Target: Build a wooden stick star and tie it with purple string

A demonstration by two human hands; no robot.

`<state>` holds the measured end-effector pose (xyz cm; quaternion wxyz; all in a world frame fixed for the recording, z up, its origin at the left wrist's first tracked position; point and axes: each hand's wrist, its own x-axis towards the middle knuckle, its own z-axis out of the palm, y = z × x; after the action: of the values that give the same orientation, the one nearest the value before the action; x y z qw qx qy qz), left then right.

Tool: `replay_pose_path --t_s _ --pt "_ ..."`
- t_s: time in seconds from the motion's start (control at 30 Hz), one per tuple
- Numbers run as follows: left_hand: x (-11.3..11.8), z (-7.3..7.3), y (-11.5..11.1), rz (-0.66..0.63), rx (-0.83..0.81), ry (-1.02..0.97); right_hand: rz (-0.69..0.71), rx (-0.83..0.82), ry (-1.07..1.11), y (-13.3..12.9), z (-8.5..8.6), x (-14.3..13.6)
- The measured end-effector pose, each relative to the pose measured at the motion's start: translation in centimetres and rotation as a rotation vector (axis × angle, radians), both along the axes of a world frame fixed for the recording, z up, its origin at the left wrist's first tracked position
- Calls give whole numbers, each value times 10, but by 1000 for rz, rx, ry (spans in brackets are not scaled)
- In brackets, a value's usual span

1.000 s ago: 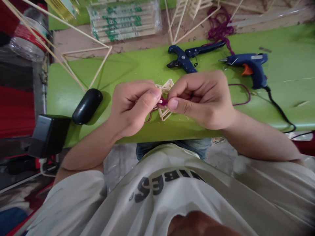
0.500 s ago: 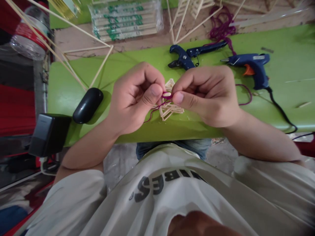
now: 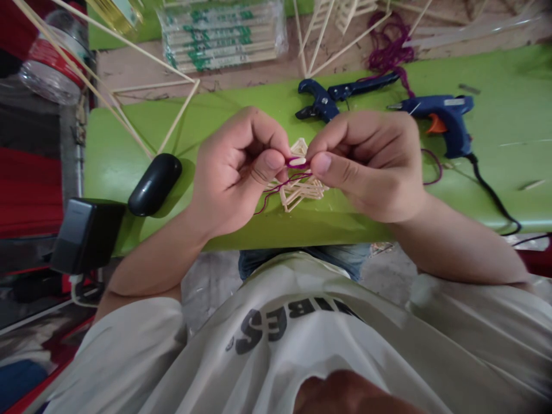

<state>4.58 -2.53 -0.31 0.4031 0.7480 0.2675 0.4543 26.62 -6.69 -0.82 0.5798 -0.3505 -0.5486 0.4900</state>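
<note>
Between my two hands a purple yarn [image 3: 295,163] loops around a short pale piece [image 3: 298,161] that looks like wood. My left hand [image 3: 241,172] pinches the yarn at its left side, thumb against forefinger. On the other side my right hand [image 3: 371,167] pinches it the same way. One strand of yarn dangles below the left fingers. Under the fingertips lies a small star-like frame of thin wooden sticks [image 3: 302,192] on the green table [image 3: 259,233], partly covered by my hands.
Beyond my right hand lie a blue cutter [image 3: 321,100], a blue glue gun [image 3: 448,115] with its cord, and a purple yarn tangle [image 3: 390,43]. To the left are a black oval case [image 3: 155,184], a black box [image 3: 88,236] and a stick frame [image 3: 179,115]. Packaged chopsticks [image 3: 222,34] lie behind.
My right hand has shifted slightly right, away from the left. The gap between the fingertips is wider, and more of the yarn loop and pale piece shows.
</note>
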Motion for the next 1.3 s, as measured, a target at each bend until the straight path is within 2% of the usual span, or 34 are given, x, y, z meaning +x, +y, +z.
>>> replay_pose_path --t_s 0.33,0.6,0.7,0.83,0.9,1.07,1.3 --pt "-1 2 -1 110 -22 73 -19 53 9 1 0 -1" --pt "1 -3 -1 111 39 41 144 58 131 1 -2 -5" --pt "3 -7 0 101 42 43 109 54 72 -2 -2 -6" --pt "8 -15 4 27 74 -75 12 97 2 -5 -2 -8" --pt "8 -18 5 25 93 -73 -14 91 -24 -5 -2 -8" --pt "3 -14 -3 90 71 80 -19 93 3 -2 -3 -8" --pt "4 -8 -4 123 249 17 6 47 -27 -4 -5 -6"
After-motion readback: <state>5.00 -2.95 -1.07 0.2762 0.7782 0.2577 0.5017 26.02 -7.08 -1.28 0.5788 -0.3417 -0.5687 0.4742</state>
